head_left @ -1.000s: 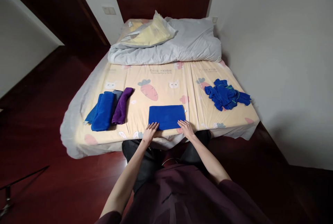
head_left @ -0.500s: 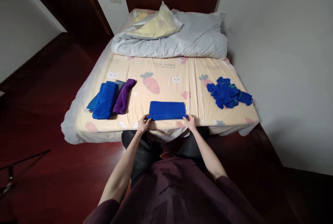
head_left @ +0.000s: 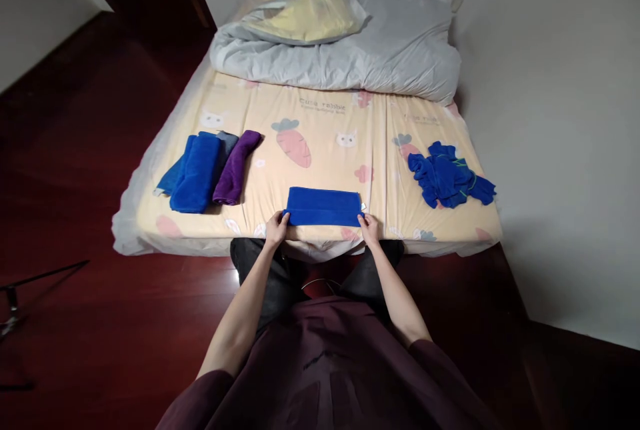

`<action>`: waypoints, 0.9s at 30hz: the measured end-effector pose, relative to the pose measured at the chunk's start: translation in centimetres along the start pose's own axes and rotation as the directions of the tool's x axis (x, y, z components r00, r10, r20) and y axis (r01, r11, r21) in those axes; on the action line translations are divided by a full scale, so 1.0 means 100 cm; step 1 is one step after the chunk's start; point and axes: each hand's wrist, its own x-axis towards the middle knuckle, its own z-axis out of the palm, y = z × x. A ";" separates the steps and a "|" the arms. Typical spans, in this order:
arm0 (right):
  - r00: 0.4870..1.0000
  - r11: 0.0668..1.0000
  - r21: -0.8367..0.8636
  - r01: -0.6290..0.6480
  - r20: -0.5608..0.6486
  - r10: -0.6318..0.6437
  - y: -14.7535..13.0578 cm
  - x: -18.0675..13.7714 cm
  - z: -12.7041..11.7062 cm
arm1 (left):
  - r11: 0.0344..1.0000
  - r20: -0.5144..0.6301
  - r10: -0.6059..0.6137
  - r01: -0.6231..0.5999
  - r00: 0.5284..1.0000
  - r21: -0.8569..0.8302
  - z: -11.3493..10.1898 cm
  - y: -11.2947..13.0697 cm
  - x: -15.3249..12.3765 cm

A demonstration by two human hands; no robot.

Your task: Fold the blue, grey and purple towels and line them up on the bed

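A blue towel (head_left: 324, 200) lies folded into a flat rectangle near the front edge of the bed, with a fold line across it and a small white tag at its right side. My left hand (head_left: 276, 229) pinches the towel's near left corner between thumb and fingers. At the near right corner, my right hand (head_left: 369, 227) grips it the same way. To the left lie a rolled blue towel (head_left: 197, 173) and a rolled purple towel (head_left: 237, 169), with grey-blue cloth partly hidden behind them. Crumpled blue cloths (head_left: 445, 177) with green edging sit in a heap on the right.
The bed (head_left: 320, 120) has a cream sheet printed with carrots and cat faces. A grey-white quilt (head_left: 400, 50) and a yellow pillow in a clear cover (head_left: 310, 17) are at its far end. A wall (head_left: 560, 150) rises on the right; a dark stand (head_left: 30, 283) is on the floor at left.
The near strip of the blue towel has turned over and now lies flatter and wider on it. Both hands still hold its near corners. The camera view has tipped downward.
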 end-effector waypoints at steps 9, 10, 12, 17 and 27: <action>0.998 0.997 0.061 -0.048 -0.029 0.050 -0.001 0.001 0.000 | 1.000 -0.027 -0.005 0.005 1.000 -0.012 -0.005 0.003 -0.005; 0.998 0.996 0.069 -0.051 -0.032 0.053 -0.001 0.000 -0.001 | 1.000 -0.032 -0.010 0.010 0.999 -0.010 -0.005 0.003 -0.005; 0.998 0.995 0.078 -0.055 -0.028 0.057 -0.002 0.000 -0.001 | 1.000 -0.039 -0.025 0.025 0.999 0.001 -0.007 0.004 -0.006; 0.996 0.994 0.053 -0.092 -0.016 0.093 -0.004 -0.001 -0.002 | 0.998 -0.031 -0.027 0.028 0.999 0.060 -0.010 0.005 -0.006; 0.996 0.992 -0.098 -0.085 -0.008 0.085 0.000 0.003 -0.005 | 0.987 0.001 -0.007 0.007 1.000 0.161 -0.013 0.008 -0.001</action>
